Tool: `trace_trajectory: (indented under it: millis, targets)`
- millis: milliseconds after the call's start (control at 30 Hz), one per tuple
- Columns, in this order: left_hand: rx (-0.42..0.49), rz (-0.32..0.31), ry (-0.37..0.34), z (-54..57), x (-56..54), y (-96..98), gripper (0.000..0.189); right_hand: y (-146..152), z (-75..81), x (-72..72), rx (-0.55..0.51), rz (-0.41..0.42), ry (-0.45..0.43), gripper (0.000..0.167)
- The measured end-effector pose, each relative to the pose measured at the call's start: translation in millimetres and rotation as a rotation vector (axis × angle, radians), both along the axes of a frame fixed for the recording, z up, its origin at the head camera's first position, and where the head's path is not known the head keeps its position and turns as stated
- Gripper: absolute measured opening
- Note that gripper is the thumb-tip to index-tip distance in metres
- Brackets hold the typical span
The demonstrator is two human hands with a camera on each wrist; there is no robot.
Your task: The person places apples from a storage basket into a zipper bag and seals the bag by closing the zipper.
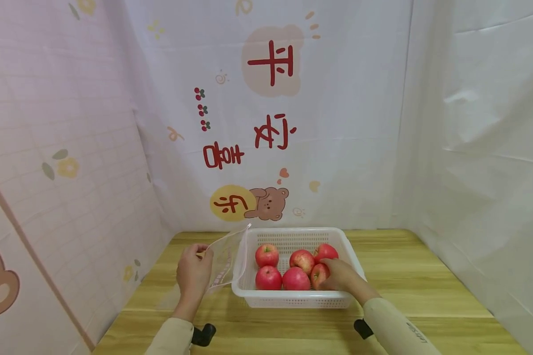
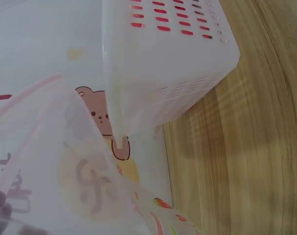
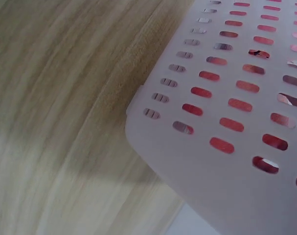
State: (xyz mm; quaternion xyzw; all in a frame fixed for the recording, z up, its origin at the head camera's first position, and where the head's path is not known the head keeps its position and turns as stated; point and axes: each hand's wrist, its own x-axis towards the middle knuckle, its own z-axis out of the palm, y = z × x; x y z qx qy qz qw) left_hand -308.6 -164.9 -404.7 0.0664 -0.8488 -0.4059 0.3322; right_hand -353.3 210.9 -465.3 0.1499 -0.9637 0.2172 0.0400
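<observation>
My left hand (image 1: 194,271) pinches the edge of a clear plastic zip bag (image 1: 224,259), left of the basket. The bag's mouth spreads toward the basket's left rim, and its see-through film (image 2: 65,147) with small printed strawberries fills the lower part of the left wrist view. Over the right side of the white basket (image 1: 293,299), my right hand (image 1: 341,275) reaches in, fingers and thumb around a red apple (image 1: 318,276) near the front. Behind that one is another apple (image 1: 326,252). Several more apples, such as a pink-red one (image 1: 296,279), lie in the basket.
The basket with slotted walls stands on a wood-grain table (image 1: 391,276). A white printed cloth (image 1: 346,123) hangs behind the table, with more cloth at both sides. Black wrist mounts (image 1: 203,335) sit at the sleeves.
</observation>
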Motion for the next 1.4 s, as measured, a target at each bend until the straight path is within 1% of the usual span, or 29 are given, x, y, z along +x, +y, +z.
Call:
trace_trajectory:
  millis: [167,333,467,667,800,933,1000,1100,1200,1333,1400]
  targets:
    - [0.006,0.009,0.009,0.5,-1.9,-1.4,0.018,-1,2.7,0.8,-0.008,-0.013,-0.015,0.059]
    - [0.006,0.010,0.015,1.0,-3.8,-1.2,0.016,0,3.9,1.4,-0.046,-0.027,-0.023,0.058]
    - [0.025,0.007,0.025,2.1,-5.0,0.4,0.014,4,7.1,2.8,-0.093,-0.034,-0.003,0.058]
    - [0.055,0.008,0.017,4.9,-5.9,2.2,0.015,5,17.0,5.6,-0.196,-0.072,0.019,0.069]
    - [0.095,0.022,0.013,6.6,-6.4,1.3,0.016,-1,26.0,6.3,-0.296,-0.115,0.029,0.068]
    - [0.134,0.040,0.013,5.8,-7.9,0.1,0.016,-15,35.3,6.6,-0.405,-0.157,0.059,0.068]
    - [0.146,0.046,0.009,5.1,-9.1,0.4,0.016,-24,39.1,8.3,-0.470,-0.183,0.055,0.069]
    - [0.159,0.051,0.002,4.2,-9.8,2.0,0.016,-37,43.1,11.5,-0.562,-0.235,0.031,0.071]
    - [0.173,0.053,-0.007,4.9,-8.9,4.8,0.016,-50,46.7,16.0,-0.656,-0.279,-0.012,0.073]
    - [0.181,0.061,-0.006,5.2,-8.4,9.3,0.016,-72,51.1,21.5,-0.826,-0.317,-0.072,0.073]
    - [0.183,0.065,0.000,4.3,-9.1,11.4,0.016,-84,52.7,23.5,-0.918,-0.322,-0.086,0.072]
